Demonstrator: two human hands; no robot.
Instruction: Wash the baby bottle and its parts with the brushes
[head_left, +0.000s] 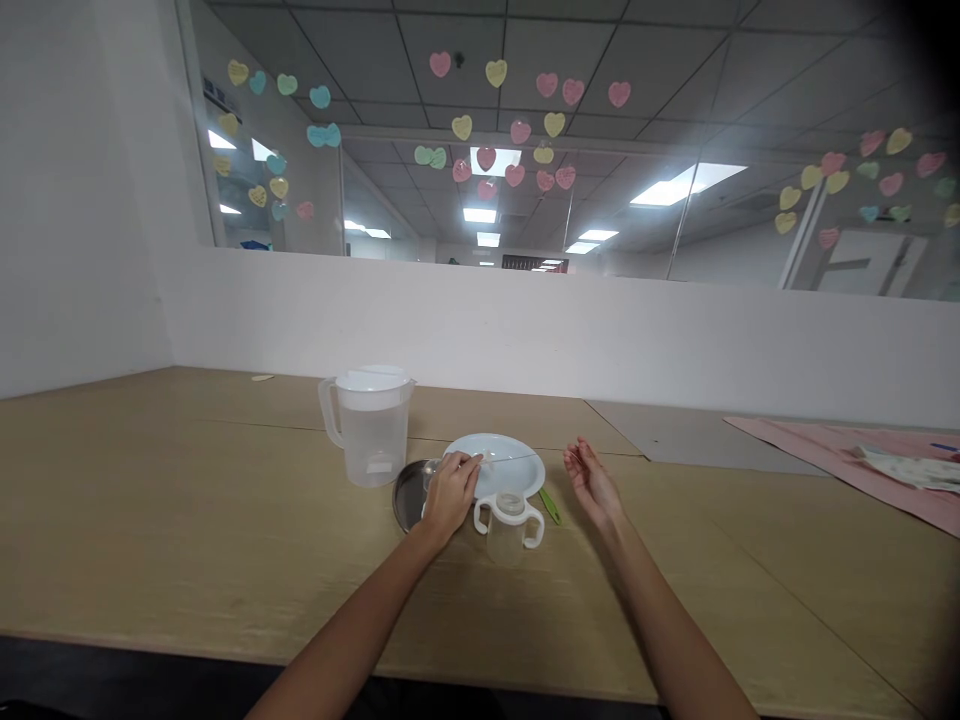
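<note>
My left hand (451,490) reaches over a dark round metal tray (406,497) to the left rim of a white oval basin (491,443). Its fingers are closed on the end of a thin, pale straw-like rod (516,458), which extends right across the basin. Beside the fingers, a small clear piece (430,470) shows at the tray. My right hand (590,482) is raised to the right of the basin, palm turned inward, fingers loosely curled and apart from anything. In front of the basin stands a clear baby bottle (507,540) with two white handles and no lid.
A translucent pitcher (375,435) with a lid stands left of the tray. A green handle (550,506) lies right of the basin. At the far right is a pink cloth (795,445) with a patterned cloth (907,468) on it. A white wall (480,330) borders the table behind.
</note>
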